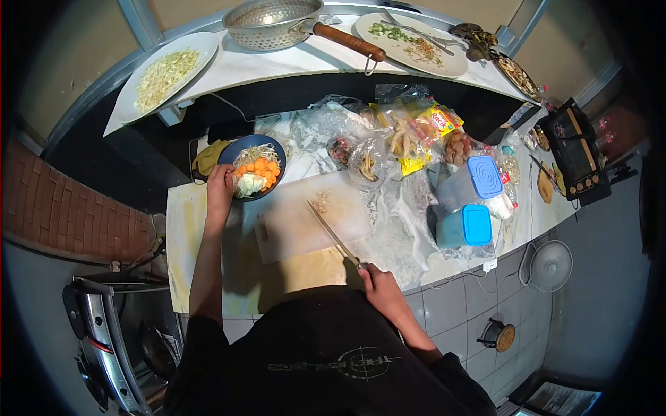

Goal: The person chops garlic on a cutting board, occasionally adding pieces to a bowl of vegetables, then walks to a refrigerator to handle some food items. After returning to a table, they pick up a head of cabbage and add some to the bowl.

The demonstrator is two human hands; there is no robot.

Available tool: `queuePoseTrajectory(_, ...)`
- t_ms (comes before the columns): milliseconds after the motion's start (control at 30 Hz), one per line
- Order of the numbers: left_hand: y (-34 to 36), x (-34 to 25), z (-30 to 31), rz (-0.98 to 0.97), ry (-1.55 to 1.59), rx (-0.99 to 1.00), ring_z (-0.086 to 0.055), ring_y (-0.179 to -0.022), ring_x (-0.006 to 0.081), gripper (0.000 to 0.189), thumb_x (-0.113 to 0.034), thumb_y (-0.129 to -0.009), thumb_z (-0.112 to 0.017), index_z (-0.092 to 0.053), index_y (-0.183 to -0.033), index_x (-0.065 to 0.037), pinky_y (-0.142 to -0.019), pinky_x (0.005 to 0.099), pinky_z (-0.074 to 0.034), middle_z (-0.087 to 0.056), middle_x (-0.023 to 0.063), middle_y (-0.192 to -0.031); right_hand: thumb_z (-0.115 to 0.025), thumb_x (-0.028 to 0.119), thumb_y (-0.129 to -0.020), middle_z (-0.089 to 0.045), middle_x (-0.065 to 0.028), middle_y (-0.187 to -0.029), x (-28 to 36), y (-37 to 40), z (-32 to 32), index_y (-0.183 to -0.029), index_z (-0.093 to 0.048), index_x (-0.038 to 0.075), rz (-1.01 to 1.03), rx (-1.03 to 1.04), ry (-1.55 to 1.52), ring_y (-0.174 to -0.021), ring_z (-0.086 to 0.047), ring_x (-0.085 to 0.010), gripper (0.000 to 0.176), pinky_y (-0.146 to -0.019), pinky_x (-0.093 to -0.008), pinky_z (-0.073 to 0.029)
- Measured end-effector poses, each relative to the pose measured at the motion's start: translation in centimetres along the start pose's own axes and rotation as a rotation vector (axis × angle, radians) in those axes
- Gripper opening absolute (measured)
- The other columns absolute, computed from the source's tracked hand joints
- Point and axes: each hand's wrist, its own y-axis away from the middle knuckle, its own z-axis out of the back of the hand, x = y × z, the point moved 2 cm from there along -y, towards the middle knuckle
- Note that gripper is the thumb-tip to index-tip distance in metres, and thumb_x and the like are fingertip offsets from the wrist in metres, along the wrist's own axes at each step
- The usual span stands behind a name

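My left hand is at the left rim of a dark blue plate, fingers bent together beside the food. Whether they pinch the rim or a bit of food is hidden. Sliced carrots, bean sprouts and pale chopped cabbage fill the plate. A knife is in my right hand, gripped by the handle near the counter's front edge. Its blade points away from me over a white cutting board. Small brownish shreds lie on the board close to the knife tip.
Plastic bags of ingredients and two blue-lidded containers stand to the right. On the raised shelf are a perforated metal strainer, a plate of shredded cabbage and a plate with chopped greens. A stove sits lower left.
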Motion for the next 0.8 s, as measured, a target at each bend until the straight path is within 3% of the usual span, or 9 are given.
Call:
queuePoseTrajectory(400,-1.5,-1.1,0.4,-0.005,-0.031,0.007,-0.063,-0.093,0.0352,0.013,-0.001,-0.084,-0.065,-0.063,-0.097,0.0,-0.084,0.0382,-0.049,-0.062,0.0159,-0.097,-0.053,0.029,-0.099,-0.06,-0.0293,-0.067,0.6,-0.1,0.4,-0.104,-0.061,-0.002,-0.053,0.021,-0.029,-0.07,-0.061,-0.0483,0.032,-0.063,-0.0539,-0.047)
queuePoseTrajectory(700,-2.7,-1.0,-1.3,-0.031,-0.021,0.006,-0.063,-0.095,0.0348,0.013,-0.003,-0.083,-0.066,-0.064,-0.097,-0.002,-0.085,0.0384,-0.049,-0.063,0.0161,-0.098,-0.059,0.028,-0.095,-0.058,-0.0266,-0.063,0.0,-0.5,0.7,-0.096,-0.063,-0.001,-0.068,-0.049,-0.074,-0.065,-0.062,-0.0447,0.03,-0.058,-0.0485,-0.046)
queuePoseTrajectory(800,-3.2,0.7,-2.6,-0.105,0.009,-0.015,-0.062,-0.083,0.0296,0.014,-0.003,-0.082,-0.067,-0.061,-0.095,-0.003,-0.074,0.036,-0.05,-0.061,0.0138,-0.09,-0.058,0.028,-0.096,-0.057,-0.0245,-0.061,0.6,-0.5,0.8,-0.094,-0.062,-0.001,-0.149,-0.024,-0.096,-0.059,-0.06,-0.043,0.03,-0.055,-0.0462,-0.043)
